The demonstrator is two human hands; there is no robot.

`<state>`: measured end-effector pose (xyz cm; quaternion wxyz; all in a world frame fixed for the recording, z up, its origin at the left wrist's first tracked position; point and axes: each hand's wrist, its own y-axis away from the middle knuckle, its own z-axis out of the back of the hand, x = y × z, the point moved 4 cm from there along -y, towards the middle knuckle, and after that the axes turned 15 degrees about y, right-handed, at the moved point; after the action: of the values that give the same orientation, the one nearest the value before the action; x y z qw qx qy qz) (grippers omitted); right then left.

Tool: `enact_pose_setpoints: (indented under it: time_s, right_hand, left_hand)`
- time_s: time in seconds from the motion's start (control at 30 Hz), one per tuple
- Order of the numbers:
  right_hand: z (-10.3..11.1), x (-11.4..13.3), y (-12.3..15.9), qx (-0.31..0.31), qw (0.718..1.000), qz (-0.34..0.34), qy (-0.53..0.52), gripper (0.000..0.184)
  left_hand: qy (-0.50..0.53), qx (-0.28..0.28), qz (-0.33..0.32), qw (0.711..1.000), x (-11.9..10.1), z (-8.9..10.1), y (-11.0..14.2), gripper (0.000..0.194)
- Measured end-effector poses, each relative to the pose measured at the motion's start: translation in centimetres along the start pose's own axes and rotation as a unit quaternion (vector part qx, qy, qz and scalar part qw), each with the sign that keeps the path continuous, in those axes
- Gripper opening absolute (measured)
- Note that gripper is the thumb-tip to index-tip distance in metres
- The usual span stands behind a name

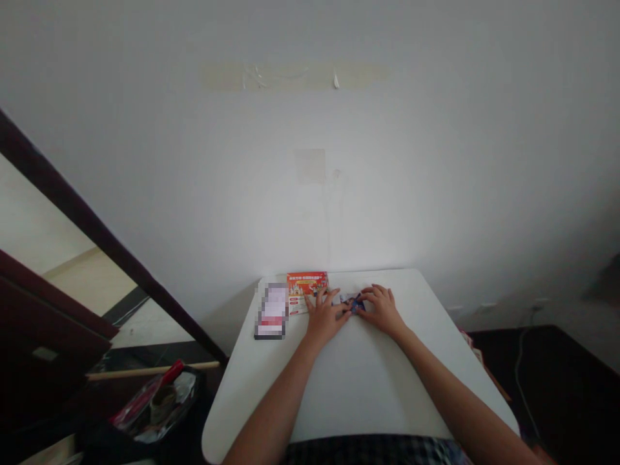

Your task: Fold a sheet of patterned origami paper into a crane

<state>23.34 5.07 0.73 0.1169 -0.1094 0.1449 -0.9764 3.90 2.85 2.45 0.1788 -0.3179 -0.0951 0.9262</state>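
Lying flat between the two hands, a small blue printed piece point(358, 306) sits near the far edge of the white surface point(368, 381). Its long axis seems to run crosswise, from one hand toward the other, though fingers cover both ends. For the left hand point(323, 319) it is to the right; for the right hand point(385, 312), to the left. Neither is clearly nearer: both have fingertips at it, the left's outer fingers spread, the right's bent inward. Whether they pinch or merely press, I cannot tell. Left of the piece, a red-and-white flyer point(307, 282) lies just beside a blurred, phone-like device point(272, 312).
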Motion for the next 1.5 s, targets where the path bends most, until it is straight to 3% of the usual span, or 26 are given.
enact_pose_setpoints:
  time_s: [0.13,0.57,0.9,1.07,1.3,1.5]
  right_hand:
    - [-0.3,-1.1,-0.8,-0.027,0.999,-0.012,-0.031,0.032]
    - [-1.3,-1.8,-1.9,0.006,1.000,-0.011,-0.014,0.016]
    - [-1.4,-1.8,-2.5,0.029,0.997,-0.060,-0.027,0.009]
    - [-1.1,-1.8,-2.6,0.034,0.996,-0.069,-0.035,0.007]
    - [-1.0,-1.7,-2.4,0.026,0.997,-0.064,-0.027,0.007]
    - [-0.7,-1.6,-1.6,-0.011,0.999,-0.013,-0.029,0.015]
  left_hand:
    - [0.009,0.002,0.002,1.000,0.1,0.0,-0.1,0.019]
    - [0.028,-0.003,0.016,0.999,0.0,0.1,-0.3,0.016]
    - [0.024,0.005,0.038,0.999,-0.7,-0.7,-0.9,0.015]
    - [0.017,0.011,0.038,0.999,-0.8,-0.6,-0.8,0.023]
    - [0.002,0.016,0.030,0.999,-0.8,-0.5,-0.7,0.026]
    - [-0.006,0.015,0.033,0.999,-0.7,-0.5,-0.6,0.026]
